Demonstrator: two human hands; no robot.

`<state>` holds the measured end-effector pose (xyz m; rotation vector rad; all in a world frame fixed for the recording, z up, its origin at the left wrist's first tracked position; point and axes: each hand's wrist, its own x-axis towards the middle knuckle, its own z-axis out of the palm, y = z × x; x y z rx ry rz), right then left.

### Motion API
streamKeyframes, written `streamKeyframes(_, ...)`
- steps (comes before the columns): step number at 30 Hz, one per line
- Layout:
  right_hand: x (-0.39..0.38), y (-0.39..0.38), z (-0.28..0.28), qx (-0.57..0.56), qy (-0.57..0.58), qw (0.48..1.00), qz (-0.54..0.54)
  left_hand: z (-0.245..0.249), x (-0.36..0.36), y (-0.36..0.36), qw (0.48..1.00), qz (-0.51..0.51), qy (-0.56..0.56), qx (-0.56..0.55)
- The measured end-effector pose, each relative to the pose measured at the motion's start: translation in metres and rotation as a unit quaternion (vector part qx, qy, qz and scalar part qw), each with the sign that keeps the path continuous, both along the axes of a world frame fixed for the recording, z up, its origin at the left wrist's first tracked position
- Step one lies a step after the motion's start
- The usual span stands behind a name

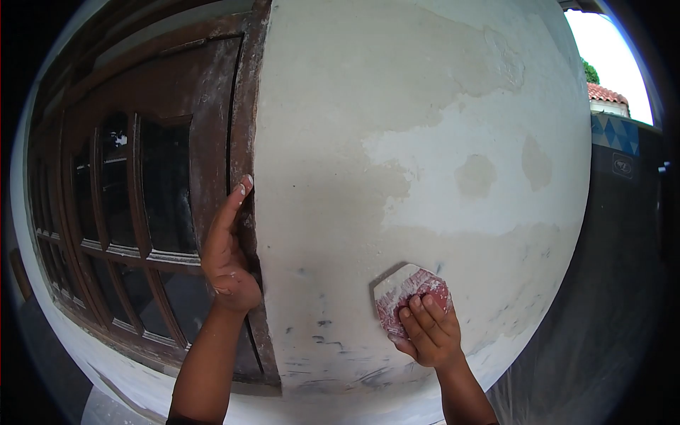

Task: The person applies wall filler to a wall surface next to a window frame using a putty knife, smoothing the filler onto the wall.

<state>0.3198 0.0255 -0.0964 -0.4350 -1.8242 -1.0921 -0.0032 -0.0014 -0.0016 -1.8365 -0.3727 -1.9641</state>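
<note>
My right hand (429, 334) hides part of the pad (413, 292), whose wall-side face I can't see. My forearms (205, 368) are cut off below. Right of the wall (319, 142), the logo (622, 166) is too small to read.

Single head-worn view, wide fisheye with dark curved rim, looking forward at close range onto pale wall (439, 142), wooden window frame (244, 127) at left edge, far right seemingly too dim to read

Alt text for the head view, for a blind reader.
The right hand holds a hexagonal red pad, smeared white, against a patchy pale wall; the left hand is raised at a brown wooden window frame with glass panes.
</note>
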Motion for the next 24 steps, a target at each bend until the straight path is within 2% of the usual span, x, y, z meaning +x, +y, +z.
streamKeyframes(5,-0.006,0.004,0.001,-0.021,-0.024,0.999,-0.006,0.0,0.001,0.001,1.0,-0.005,0.002,0.003)
streamKeyframes(8,0.001,0.001,-0.014,-0.021,0.001,1.0,-0.003,0.001,0.002,0.001,1.0,-0.007,0.001,0.006)
streamKeyframes(12,-0.005,-0.001,-0.001,-0.021,0.011,1.0,0.018,0.002,0.005,0.001,0.999,-0.02,-0.025,0.011)
streamKeyframes(14,-0.013,-0.001,0.011,0.032,-0.026,0.999,0.014,0.001,0.005,0.0,0.999,-0.025,-0.028,0.008)
streamKeyframes(17,-0.013,0.003,0.01,0.009,-0.054,0.998,0.008,0.001,0.006,0.0,0.999,-0.017,-0.03,0.005)
streamKeyframes(20,-0.002,-0.004,-0.005,-0.032,-0.019,0.999,0.004,0.002,0.004,0.001,1.0,-0.006,-0.014,0.014)
streamKeyframes(24,-0.015,-0.004,0.012,0.002,0.006,1.0,0.024,0.002,0.005,0.001,1.0,-0.008,-0.025,0.015)
